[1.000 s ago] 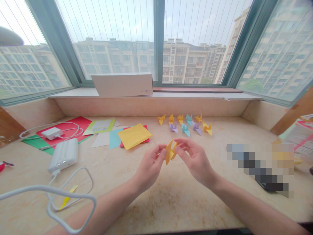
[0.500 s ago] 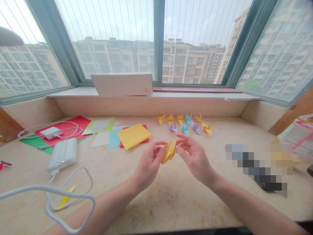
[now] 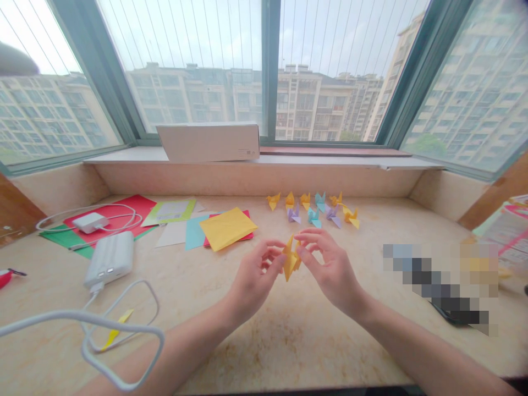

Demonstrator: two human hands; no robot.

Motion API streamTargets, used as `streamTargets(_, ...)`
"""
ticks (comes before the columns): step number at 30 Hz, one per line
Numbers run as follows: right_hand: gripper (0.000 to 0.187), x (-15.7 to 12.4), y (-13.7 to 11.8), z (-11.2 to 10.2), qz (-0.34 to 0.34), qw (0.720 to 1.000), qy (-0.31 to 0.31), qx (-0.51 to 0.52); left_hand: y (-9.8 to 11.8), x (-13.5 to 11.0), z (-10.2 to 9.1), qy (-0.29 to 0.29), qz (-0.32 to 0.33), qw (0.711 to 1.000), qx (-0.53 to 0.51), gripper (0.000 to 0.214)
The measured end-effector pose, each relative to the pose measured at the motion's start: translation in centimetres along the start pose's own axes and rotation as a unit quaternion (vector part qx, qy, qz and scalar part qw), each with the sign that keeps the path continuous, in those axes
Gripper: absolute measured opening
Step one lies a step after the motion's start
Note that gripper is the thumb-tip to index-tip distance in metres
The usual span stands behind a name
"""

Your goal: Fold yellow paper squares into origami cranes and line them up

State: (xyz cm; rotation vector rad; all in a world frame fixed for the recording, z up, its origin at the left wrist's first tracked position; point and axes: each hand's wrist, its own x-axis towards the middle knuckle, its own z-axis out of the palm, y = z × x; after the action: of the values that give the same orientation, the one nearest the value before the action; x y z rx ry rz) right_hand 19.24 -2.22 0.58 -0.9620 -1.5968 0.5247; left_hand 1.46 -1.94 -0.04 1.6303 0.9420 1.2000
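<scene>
Loosely curled, both hands (image 3: 256, 275) (image 3: 332, 268), pinching yellow paper (image 3: 290, 264)

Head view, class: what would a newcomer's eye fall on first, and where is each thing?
The folded yellow paper likely comes first, near the centre, between the left hand and right hand. Next come the small yellow, blue and purple paper birds, grouped beyond the hands. The white box also stands out, on the window ledge, left of centre.

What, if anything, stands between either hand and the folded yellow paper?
Nothing visible: the left hand and right hand both have fingers on the folded yellow paper. The paper cranes stand farther back on the countertop, beyond the hands.
</scene>
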Motion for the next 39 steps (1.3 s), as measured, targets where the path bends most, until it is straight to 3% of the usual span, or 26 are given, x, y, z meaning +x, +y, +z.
streamTargets(16, 0.016, -0.27, 0.18, 0.16, -0.027, 0.999, -0.005, -0.020, -0.15, -0.19, 0.13, -0.033, 0.000, 0.998, -0.059, 0.027)
streamTargets(30, 0.015, -0.25, 0.39, 0.08, -0.031, 0.999, -0.014, -0.029, -0.12, -0.29, -0.01, -0.032, 0.015, 0.999, -0.012, 0.033)
streamTargets(39, 0.009, 0.02, 0.12, -0.24, -0.062, 0.997, -0.033, -0.032, -0.01, -0.36, -0.09, -0.004, 0.066, 0.994, 0.087, 0.027)
